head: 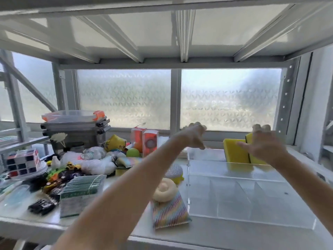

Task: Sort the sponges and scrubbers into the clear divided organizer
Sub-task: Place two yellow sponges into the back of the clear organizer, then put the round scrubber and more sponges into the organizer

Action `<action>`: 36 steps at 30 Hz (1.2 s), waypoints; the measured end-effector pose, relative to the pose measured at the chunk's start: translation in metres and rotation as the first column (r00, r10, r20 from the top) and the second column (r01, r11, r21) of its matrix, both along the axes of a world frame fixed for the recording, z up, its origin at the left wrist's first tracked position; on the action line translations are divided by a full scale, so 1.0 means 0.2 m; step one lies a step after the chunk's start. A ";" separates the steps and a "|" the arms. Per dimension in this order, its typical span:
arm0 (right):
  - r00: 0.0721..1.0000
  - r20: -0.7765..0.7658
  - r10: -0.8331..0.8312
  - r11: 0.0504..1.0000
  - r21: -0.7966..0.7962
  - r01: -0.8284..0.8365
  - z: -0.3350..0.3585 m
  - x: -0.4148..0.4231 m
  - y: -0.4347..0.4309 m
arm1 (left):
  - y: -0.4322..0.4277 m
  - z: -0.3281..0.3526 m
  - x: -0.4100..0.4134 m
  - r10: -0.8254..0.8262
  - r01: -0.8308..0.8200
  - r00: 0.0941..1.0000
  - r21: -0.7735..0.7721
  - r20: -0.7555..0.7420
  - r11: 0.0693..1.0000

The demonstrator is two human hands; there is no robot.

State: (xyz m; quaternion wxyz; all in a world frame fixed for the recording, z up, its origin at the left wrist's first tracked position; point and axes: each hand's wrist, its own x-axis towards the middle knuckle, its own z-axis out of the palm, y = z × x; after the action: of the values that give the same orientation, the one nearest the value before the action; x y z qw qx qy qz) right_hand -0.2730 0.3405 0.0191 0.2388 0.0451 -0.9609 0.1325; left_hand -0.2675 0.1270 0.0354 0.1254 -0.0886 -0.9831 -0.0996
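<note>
The clear divided organizer (216, 204) stands on the shelf at the right. One yellow sponge (234, 154) stands upright in its back compartment. Beside it is a second yellow sponge (249, 138) with a dark scouring side, and my right hand (263, 145) grips it with the thumb across the first sponge. My left hand (194, 135) hovers over the organizer's back left corner, fingers loosely curled, thumb down, nothing visible in it. Left of the organizer lie a rainbow-striped sponge (169, 210), a cream ring-shaped scrubber (164, 190) and a silver scrubber (173, 171).
A pile of toys and packets fills the left of the shelf: a puzzle cube (23, 162), a green-banded pack (81, 188), white bags (97, 165), and stacked lidded bins (75, 127). Orange boxes (149, 143) stand at the back. A shelf board hangs low overhead.
</note>
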 end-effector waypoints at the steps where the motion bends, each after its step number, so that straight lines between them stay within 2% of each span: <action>1: 0.986 -0.113 0.122 0.990 -0.051 -0.128 0.02 0.05 -0.11 | -0.15 0.01 0.05 0.053 -0.053 0.998 -0.012 0.025 0.999; 2: 0.953 -0.148 0.263 0.958 -0.081 -0.277 0.03 0.10 -0.23 | -0.30 0.00 0.10 0.106 -0.103 0.992 -0.043 0.067 0.994; 3: 0.907 -0.116 0.405 0.904 -0.096 -0.416 0.04 0.14 -0.36 | -0.44 -0.02 0.16 0.175 -0.164 0.976 -0.099 0.127 0.982; 5: 0.811 0.072 0.580 0.815 -0.058 -0.577 0.00 0.17 -0.65 | -0.66 -0.10 0.28 0.307 -0.256 0.921 -0.220 0.239 0.941; 7: 0.777 0.273 0.567 0.793 0.072 -0.604 -0.08 0.17 -0.90 | -0.81 -0.21 0.35 0.379 -0.282 0.872 -0.314 0.309 0.906; 9: 0.786 0.419 0.454 0.785 0.230 -0.576 -0.19 0.14 -1.07 | -0.89 -0.30 0.36 0.411 -0.295 0.856 -0.357 0.313 0.886; 11: 0.793 0.503 0.345 0.771 0.330 -0.545 -0.27 0.12 -1.15 | -0.93 -0.36 0.36 0.406 -0.305 0.868 -0.339 0.285 0.890; 12: 0.792 0.512 0.333 0.775 0.329 -0.539 -0.30 0.12 -1.16 | -0.93 -0.38 0.37 0.388 -0.294 0.883 -0.333 0.265 0.896; 15: 0.809 0.427 0.404 0.808 0.248 -0.535 -0.33 0.11 -1.14 | -0.93 -0.40 0.37 0.351 -0.269 0.914 -0.342 0.205 0.900; 17: 0.820 0.383 0.426 0.806 0.250 -0.536 -0.33 0.10 -1.12 | -0.94 -0.39 0.37 0.332 -0.261 0.927 -0.340 0.172 0.904; 22: 0.839 0.294 0.458 0.835 0.182 -0.520 -0.31 0.09 -1.07 | -1.01 -0.34 0.38 0.242 -0.204 0.943 -0.181 0.227 0.962; 29: 0.831 0.081 0.551 0.826 0.085 -0.556 -0.25 0.14 -1.02 | -1.00 -0.34 0.40 0.184 -0.177 0.956 -0.051 0.231 0.983; 34: 0.815 -0.066 0.575 0.818 0.056 -0.573 -0.20 0.15 -0.97 | -0.96 -0.35 0.43 0.197 -0.178 0.951 -0.100 0.237 0.979; 36: 0.808 -0.082 0.583 0.812 0.034 -0.583 -0.18 0.16 -0.95 | -0.96 -0.35 0.43 0.208 -0.196 0.948 -0.074 0.240 0.978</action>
State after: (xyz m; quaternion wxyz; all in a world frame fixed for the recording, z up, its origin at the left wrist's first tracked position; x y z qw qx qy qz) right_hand -0.2418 0.1515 -0.0162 0.2287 0.3442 -0.8898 0.1935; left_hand -0.1813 -0.0641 -0.0355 0.0096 0.0225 -0.9971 -0.0724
